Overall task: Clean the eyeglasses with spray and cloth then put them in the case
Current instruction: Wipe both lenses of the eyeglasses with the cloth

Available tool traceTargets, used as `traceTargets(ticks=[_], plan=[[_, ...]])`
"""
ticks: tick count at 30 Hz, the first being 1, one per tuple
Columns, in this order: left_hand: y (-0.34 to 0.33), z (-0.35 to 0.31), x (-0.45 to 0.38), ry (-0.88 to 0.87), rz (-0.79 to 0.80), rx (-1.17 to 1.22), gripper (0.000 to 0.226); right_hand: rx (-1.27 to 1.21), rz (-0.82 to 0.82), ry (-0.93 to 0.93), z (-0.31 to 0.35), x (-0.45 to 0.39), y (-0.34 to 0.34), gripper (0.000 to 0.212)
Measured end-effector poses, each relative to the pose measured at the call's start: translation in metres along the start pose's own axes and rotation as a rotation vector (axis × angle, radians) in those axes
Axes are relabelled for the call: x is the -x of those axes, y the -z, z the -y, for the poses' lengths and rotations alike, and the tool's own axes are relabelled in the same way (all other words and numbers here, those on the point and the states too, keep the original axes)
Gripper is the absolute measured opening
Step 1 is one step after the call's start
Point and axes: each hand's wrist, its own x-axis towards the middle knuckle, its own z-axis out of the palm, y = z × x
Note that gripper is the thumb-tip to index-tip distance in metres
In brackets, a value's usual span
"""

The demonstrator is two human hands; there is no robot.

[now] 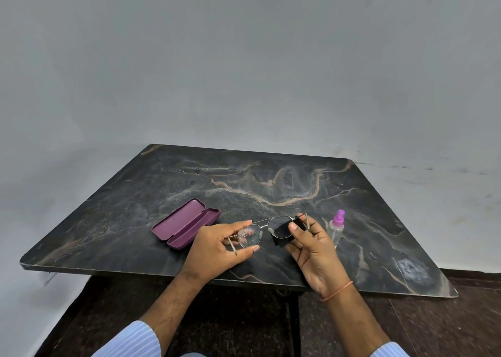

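No text, label, brand, number or sign can be read anywhere: the purple case (186, 226) shows plain surfaces, and the spray bottle (337, 229), to the right of that case, shows a clear body with no legible label.

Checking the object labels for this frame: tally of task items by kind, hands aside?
Eyeglasses: 1, held by the left hand
Cleaning cloth: 1, black, pressed on a lens by the right hand
Spray bottle: 1, purple cap, upright on the table
Glasses case: 1, purple, lying open
Total: 4
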Motion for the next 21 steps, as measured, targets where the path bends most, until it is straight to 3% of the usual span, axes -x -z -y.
traceTargets(ticks=[4,10,16,21], plan=[[0.0005,-0.0002,-0.0003,-0.009,0.018,0.001,0.064,-0.017,0.104,-0.086,0.0044,0.0012,0.0016,0.049],[0.0009,0.0003,0.0000,0.020,0.014,0.032,0.064,-0.017,0.028,-0.033,0.0004,-0.0021,0.0032,0.054],[0.0017,-0.0013,0.0000,0.020,0.024,0.016,0.064,0.004,0.189,-0.142,0.0054,0.0007,0.0070,0.047],[0.0022,-0.0033,-0.0004,0.018,0.003,0.019,0.063,0.007,0.058,-0.068,-0.0010,-0.0033,0.0041,0.051]])
